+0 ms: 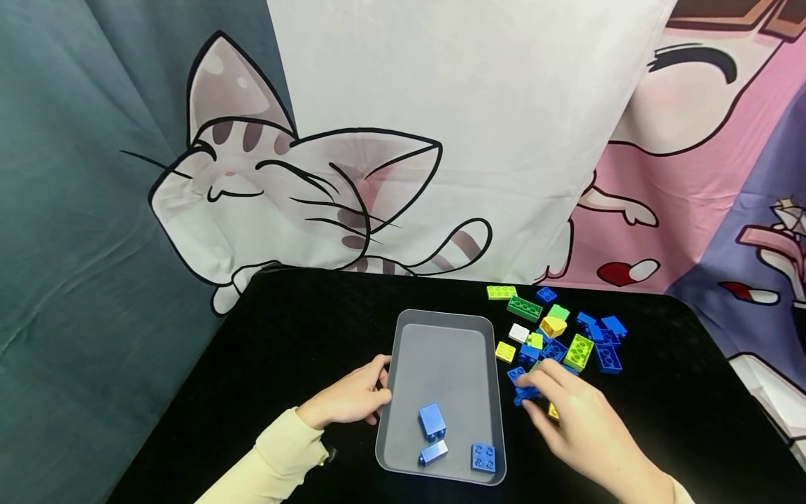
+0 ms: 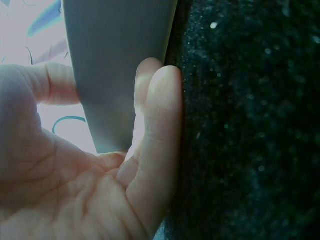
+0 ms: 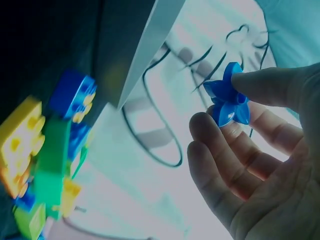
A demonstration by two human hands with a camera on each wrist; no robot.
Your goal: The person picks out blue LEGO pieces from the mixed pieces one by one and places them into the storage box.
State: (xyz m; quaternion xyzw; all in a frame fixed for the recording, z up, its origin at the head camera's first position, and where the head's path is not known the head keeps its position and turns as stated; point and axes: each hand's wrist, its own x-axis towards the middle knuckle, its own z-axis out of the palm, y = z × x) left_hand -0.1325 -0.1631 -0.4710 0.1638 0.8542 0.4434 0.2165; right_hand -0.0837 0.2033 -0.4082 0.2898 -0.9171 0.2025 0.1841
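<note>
My left hand (image 1: 352, 395) grips the left edge of a grey tray (image 1: 443, 364), with the thumb and fingers on either side of its wall (image 2: 115, 55) in the left wrist view. Between the thumb and fingers of my right hand (image 1: 582, 423) is a blue flower-shaped toy piece (image 3: 227, 97), pinched close to the tray's right side. Inside the tray lie a blue brick (image 1: 432, 420), a smaller blue and white sloped piece (image 1: 433, 453) and a square blue brick (image 1: 483, 457) with its studs up.
A loose pile of toy bricks spreads right of the tray, among them a dark green brick (image 1: 525, 309), a lime brick (image 1: 578, 352), a white brick (image 1: 519, 333) and several blue ones. Black cloth covers the table (image 1: 302, 322). Behind it hangs a printed curtain (image 1: 491, 91).
</note>
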